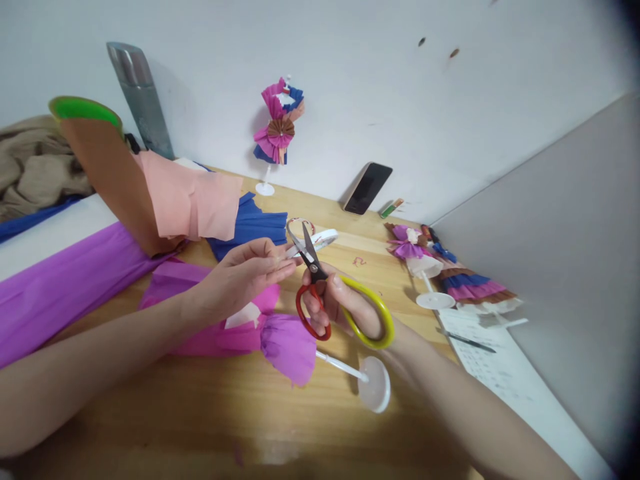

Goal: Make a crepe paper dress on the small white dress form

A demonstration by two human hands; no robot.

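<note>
My right hand [345, 303] grips scissors [314, 267] with one yellow and one red handle, their dark blades parted and pointing up and left. My left hand [250, 267] pinches a narrow white tape [325, 238] between thumb and fingers. The tape curls into a loop behind the blades, and part of it passes close to them. Whether the blades touch it I cannot tell. Below both hands, a dress form with a purple crepe paper skirt [289, 348] lies on its side, its white stand [374, 385] toward the right. Magenta paper [213, 337] lies under my left forearm.
Brown [107, 167], pink [195, 200], blue [260, 223] and purple crepe paper [80, 287] covers the left. A decorated dress form [280, 130] stands against the wall near a bottle [145, 100] and phone [369, 188]. More paper dresses [477, 287], a pen [470, 342] and written paper [505, 380] lie right.
</note>
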